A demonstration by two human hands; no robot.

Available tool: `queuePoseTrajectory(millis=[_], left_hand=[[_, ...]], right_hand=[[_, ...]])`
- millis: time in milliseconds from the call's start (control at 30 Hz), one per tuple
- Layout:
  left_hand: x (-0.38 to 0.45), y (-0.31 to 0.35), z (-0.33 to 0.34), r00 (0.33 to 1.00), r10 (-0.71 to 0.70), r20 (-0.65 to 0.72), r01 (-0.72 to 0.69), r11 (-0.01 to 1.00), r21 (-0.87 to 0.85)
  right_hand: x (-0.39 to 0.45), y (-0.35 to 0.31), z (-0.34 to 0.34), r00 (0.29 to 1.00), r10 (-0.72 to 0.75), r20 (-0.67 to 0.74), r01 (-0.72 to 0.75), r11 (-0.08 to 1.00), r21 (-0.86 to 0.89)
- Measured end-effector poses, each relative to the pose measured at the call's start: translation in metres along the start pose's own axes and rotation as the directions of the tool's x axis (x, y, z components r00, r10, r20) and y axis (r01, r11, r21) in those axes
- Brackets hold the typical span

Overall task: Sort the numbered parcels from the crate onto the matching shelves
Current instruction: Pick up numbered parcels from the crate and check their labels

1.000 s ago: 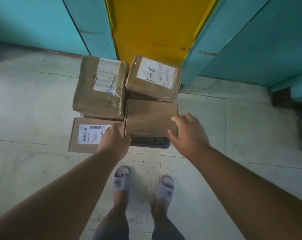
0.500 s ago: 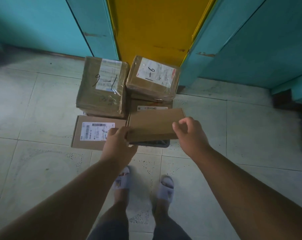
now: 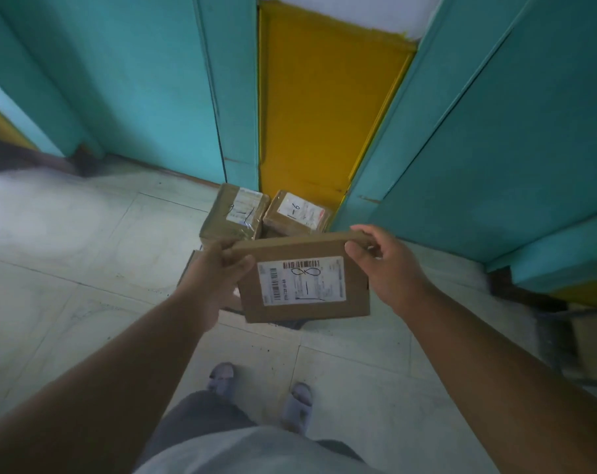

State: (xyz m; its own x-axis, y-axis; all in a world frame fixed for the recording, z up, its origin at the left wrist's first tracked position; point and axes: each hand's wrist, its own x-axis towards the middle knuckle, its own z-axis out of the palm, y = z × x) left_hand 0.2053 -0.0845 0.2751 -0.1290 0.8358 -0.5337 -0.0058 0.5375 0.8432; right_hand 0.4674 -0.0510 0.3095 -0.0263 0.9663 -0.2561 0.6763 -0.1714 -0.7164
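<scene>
A flat brown cardboard parcel (image 3: 303, 278) hangs in the air before me, its white label facing me with "1-8" handwritten on it. My left hand (image 3: 215, 271) grips its left edge, thumb on the front face. My right hand (image 3: 382, 261) pinches its top right corner. Behind it on the floor sit a parcel marked "9-1" (image 3: 235, 215) and a parcel marked "1-6" (image 3: 297, 213). The held parcel and my left hand hide the rest of the pile; only an edge of another box (image 3: 187, 275) shows. A dark crate edge (image 3: 290, 323) peeks out below the held parcel.
Teal panels (image 3: 136, 80) and a yellow panel (image 3: 321, 107) rise right behind the pile. A teal ledge (image 3: 563, 254) juts out at the right, with dark clutter (image 3: 584, 343) under it. Pale floor tiles (image 3: 68, 251) spread to the left. My feet in grey slippers (image 3: 221, 378) stand below.
Both hands have lifted the flat parcel off the pile and turned it so its label faces me. The view has risen and pulled back from the pile.
</scene>
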Motion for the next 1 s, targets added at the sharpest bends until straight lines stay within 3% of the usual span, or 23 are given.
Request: queuePoseTrajectory(millis=[100, 300, 433, 633, 733, 867, 933, 1000], left_hand=[[-0.013, 0.013, -0.008, 0.999, 0.012, 0.046, -0.007, 0.994, -0.107], [-0.022, 0.014, -0.053, 0.985, -0.046, 0.168, 0.068, 0.989, -0.128], [-0.023, 0.009, -0.096, 0.968, -0.018, 0.249, 0.012, 1.0, 0.025], [-0.017, 0.005, -0.173, 0.996, -0.007, 0.085, 0.005, 1.0, 0.029], [-0.015, 0.0, -0.2, 1.0, -0.005, 0.031, 0.004, 0.998, 0.057], [-0.015, -0.013, -0.222, 0.99, -0.11, -0.085, 0.085, 0.963, -0.255], [-0.02, -0.017, -0.222, 0.99, -0.126, -0.066, 0.09, 0.913, -0.399], [-0.023, -0.013, -0.218, 0.991, -0.135, -0.014, 0.116, 0.896, -0.428]], right_hand=[[0.0, -0.025, -0.003, 1.0, -0.018, -0.014, 0.019, 0.995, 0.094], [-0.009, -0.065, 0.017, 0.987, 0.01, -0.159, 0.019, 0.983, 0.182], [-0.01, -0.094, 0.044, 0.998, 0.007, -0.057, 0.001, 0.991, 0.136], [0.009, -0.15, 0.092, 0.991, -0.1, 0.085, 0.096, 0.994, 0.048], [0.016, -0.172, 0.119, 0.988, -0.129, 0.081, 0.124, 0.991, 0.058], [0.022, -0.186, 0.151, 0.997, 0.003, -0.083, 0.021, 0.955, 0.296], [0.022, -0.186, 0.168, 0.996, 0.092, -0.014, -0.078, 0.906, 0.416], [0.015, -0.184, 0.186, 0.987, 0.115, 0.115, -0.155, 0.874, 0.46]])
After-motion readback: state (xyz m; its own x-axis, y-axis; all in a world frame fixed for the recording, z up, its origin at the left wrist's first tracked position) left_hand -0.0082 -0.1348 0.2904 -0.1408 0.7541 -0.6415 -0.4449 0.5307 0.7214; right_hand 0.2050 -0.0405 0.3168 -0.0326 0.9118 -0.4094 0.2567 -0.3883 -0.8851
